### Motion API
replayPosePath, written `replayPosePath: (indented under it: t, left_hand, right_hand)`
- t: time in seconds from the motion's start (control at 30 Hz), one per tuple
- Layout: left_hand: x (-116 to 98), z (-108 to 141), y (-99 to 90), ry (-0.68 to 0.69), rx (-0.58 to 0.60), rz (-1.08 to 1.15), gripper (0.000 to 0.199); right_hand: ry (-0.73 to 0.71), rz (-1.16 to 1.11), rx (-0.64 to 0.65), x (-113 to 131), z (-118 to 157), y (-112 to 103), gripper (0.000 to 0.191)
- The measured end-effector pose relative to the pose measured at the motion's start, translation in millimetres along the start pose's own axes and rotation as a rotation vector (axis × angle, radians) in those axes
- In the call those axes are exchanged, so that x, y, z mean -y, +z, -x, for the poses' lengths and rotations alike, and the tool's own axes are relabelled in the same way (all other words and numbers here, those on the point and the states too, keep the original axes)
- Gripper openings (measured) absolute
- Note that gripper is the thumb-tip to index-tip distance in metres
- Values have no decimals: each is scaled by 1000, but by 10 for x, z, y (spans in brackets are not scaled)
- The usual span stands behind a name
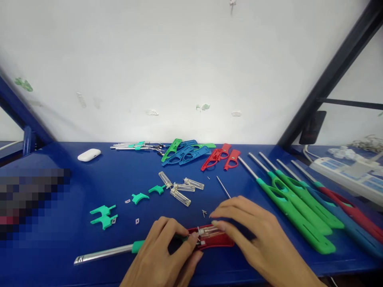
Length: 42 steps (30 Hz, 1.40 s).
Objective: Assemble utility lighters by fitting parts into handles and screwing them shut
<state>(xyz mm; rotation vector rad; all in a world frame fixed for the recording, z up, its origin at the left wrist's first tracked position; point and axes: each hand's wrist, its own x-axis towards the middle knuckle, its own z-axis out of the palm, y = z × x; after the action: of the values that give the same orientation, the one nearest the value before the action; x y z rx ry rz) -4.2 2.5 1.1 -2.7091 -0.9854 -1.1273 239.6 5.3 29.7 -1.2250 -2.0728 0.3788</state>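
Observation:
A red half shell lies near the table's front edge, a clear fuel tank inside it. From its left end a silver metal tube with a teal collar sticks out to the left. My left hand is closed over the shell's left part, thumb and fingertips pinched on the shell and small parts beside the tank. My right hand rests over the shell's right end, its fingertips on the tank. Small screws lie just behind the shell.
Clear tanks, teal pieces and a thin rod lie mid-table. Farther back are coloured shells, metal tubes and a white case. Assembled lighters line the right, near a power strip.

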Motion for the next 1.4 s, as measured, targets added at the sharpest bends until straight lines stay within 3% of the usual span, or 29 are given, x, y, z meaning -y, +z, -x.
replayPosePath:
  t: [0.1, 0.2, 0.27, 0.43, 0.5, 0.87, 1.03, 1.2, 1.27, 1.4]
  left_hand:
    - [7, -15, -12, -6, 12, 11, 16]
    - [10, -24, -20, -7, 38, 22, 16]
    - [11, -22, -18, -4, 36, 35, 17]
    - [12, -10, -12, -5, 41, 18, 16]
    - [10, -11, -13, 5, 30, -6, 16]
    - [-1, -34, -27, 4, 49, -27, 15]
    - [36, -23, -2, 4, 47, -31, 15]
    - [61, -21, 45, -44, 110, -21, 11]
    - [68, -16, 60, -87, 156, -6, 11]
    - [74, -9, 61, -159, 212, 29, 18]
  right_hand:
    - [-26, 39, -214, -93, -21, 0, 17]
    - [-2, 50, -287, -148, -30, 5, 17]
    - [-8, 28, -241, -128, -26, 6, 16]
    - [-11, -67, 58, 13, -5, 19, 15]
    - [-2, -92, 115, 37, -5, 34, 16]
    - [28, -109, 178, 29, -12, 39, 15]
    - [46, -16, 123, -24, -27, -30, 18]
    - [-10, 318, 18, -176, -398, -201, 21]
    - [-75, 512, 62, -287, -657, -236, 25]
    - [-113, 671, 169, -571, -1147, -228, 32]
